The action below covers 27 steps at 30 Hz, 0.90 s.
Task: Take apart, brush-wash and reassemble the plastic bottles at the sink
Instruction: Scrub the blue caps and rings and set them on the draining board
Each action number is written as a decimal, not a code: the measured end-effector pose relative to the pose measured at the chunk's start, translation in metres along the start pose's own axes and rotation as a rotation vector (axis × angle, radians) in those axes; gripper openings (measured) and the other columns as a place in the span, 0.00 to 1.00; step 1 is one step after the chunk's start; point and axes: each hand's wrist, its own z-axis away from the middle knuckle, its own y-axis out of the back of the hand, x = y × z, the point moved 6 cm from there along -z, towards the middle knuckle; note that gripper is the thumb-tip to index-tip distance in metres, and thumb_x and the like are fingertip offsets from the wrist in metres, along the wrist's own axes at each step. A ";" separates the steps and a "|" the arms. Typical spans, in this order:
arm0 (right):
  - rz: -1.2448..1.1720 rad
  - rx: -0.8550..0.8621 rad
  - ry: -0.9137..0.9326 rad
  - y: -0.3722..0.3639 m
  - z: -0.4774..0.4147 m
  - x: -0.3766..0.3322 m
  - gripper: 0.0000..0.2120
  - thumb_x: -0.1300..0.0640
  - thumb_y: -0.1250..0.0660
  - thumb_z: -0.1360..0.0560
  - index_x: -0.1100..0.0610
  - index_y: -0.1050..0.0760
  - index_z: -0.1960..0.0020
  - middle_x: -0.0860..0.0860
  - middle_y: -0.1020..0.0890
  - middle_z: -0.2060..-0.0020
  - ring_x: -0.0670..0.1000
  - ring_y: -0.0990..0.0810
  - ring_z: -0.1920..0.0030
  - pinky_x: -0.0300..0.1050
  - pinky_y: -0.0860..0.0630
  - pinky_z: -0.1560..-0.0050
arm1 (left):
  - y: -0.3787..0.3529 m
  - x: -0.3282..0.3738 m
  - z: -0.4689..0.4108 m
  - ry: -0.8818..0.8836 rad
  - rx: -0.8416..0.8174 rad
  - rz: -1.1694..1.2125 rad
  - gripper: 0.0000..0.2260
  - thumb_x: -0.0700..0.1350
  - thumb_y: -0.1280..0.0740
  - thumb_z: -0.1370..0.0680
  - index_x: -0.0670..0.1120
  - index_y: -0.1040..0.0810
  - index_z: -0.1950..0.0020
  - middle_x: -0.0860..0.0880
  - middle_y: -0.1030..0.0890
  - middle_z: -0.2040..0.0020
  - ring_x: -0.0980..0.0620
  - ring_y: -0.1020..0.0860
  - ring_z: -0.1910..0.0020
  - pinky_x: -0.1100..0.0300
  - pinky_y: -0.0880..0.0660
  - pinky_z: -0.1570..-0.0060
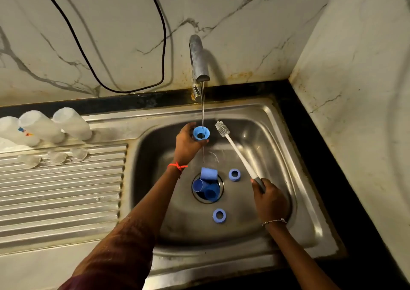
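My left hand (187, 144) grips a blue screw ring (201, 132) under the running tap (199, 58), and the water stream falls through its hole. My right hand (269, 201) holds the grey handle of a white bottle brush (235, 151), whose bristle head points up beside the ring without touching it. Three blue caps (207, 184) lie over the drain. Two more blue rings (234, 174) (219, 215) rest on the basin floor. Three clear bottle bodies (44, 125) stand upside down at the back left, with clear teats (57, 157) in front of them.
The steel sink (273, 121) sits in a corner, with a ribbed drainboard (62, 192) on its left. A marble wall rises close on the right. A black cable (163, 45) hangs along the back wall above the counter.
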 end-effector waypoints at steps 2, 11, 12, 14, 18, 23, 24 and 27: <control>-0.003 -0.004 0.002 0.000 0.000 0.000 0.12 0.54 0.31 0.30 0.62 0.23 0.66 0.57 0.22 0.76 0.58 0.25 0.77 0.38 0.39 0.72 | 0.002 0.007 0.000 -0.005 -0.004 0.046 0.25 0.36 0.24 0.33 0.37 0.27 0.38 0.42 0.20 0.45 0.51 0.21 0.49 0.72 0.24 0.53; 0.002 -0.029 0.000 -0.002 0.001 0.000 0.12 0.55 0.28 0.30 0.63 0.23 0.66 0.58 0.22 0.75 0.60 0.24 0.76 0.38 0.38 0.71 | 0.012 0.035 0.003 0.056 -0.207 0.292 0.19 0.33 0.28 0.29 0.43 0.25 0.39 0.44 0.20 0.50 0.53 0.21 0.54 0.65 0.23 0.53; 0.002 -0.036 0.001 -0.002 0.001 0.000 0.13 0.53 0.30 0.30 0.62 0.23 0.66 0.58 0.22 0.75 0.61 0.24 0.76 0.38 0.38 0.72 | 0.013 0.037 0.005 0.060 -0.232 0.322 0.20 0.32 0.30 0.28 0.43 0.26 0.38 0.45 0.20 0.51 0.54 0.21 0.55 0.66 0.23 0.55; -0.001 -0.036 0.008 -0.003 0.001 -0.001 0.13 0.52 0.33 0.31 0.62 0.22 0.66 0.58 0.22 0.75 0.61 0.24 0.76 0.39 0.36 0.73 | 0.017 0.041 0.008 0.094 -0.275 0.395 0.21 0.30 0.33 0.27 0.42 0.27 0.35 0.47 0.20 0.52 0.54 0.20 0.54 0.67 0.23 0.57; -0.041 -0.016 0.020 -0.003 0.002 0.000 0.21 0.45 0.40 0.28 0.62 0.23 0.66 0.58 0.22 0.75 0.61 0.23 0.75 0.43 0.31 0.75 | 0.021 0.042 0.007 0.239 -0.326 0.703 0.20 0.29 0.37 0.24 0.39 0.30 0.33 0.42 0.21 0.48 0.49 0.18 0.54 0.62 0.20 0.55; -0.057 -0.028 0.053 -0.002 0.002 -0.004 0.23 0.44 0.43 0.29 0.61 0.24 0.68 0.57 0.23 0.77 0.60 0.24 0.77 0.42 0.32 0.77 | 0.018 0.040 0.007 0.391 -0.292 0.843 0.19 0.43 0.39 0.20 0.34 0.32 0.33 0.40 0.19 0.52 0.52 0.17 0.61 0.63 0.20 0.60; -0.051 -0.023 0.064 -0.001 0.002 -0.005 0.22 0.44 0.43 0.29 0.61 0.24 0.68 0.56 0.23 0.77 0.59 0.24 0.78 0.41 0.33 0.78 | 0.016 0.040 0.008 0.433 -0.312 0.831 0.19 0.46 0.39 0.20 0.34 0.30 0.34 0.42 0.18 0.55 0.53 0.17 0.63 0.63 0.20 0.61; -0.054 -0.025 0.064 0.000 0.002 -0.005 0.22 0.44 0.42 0.29 0.61 0.23 0.68 0.56 0.23 0.78 0.58 0.25 0.78 0.40 0.35 0.77 | 0.010 0.035 0.016 0.565 -0.390 0.688 0.20 0.53 0.41 0.20 0.37 0.25 0.41 0.44 0.18 0.62 0.52 0.19 0.67 0.61 0.21 0.66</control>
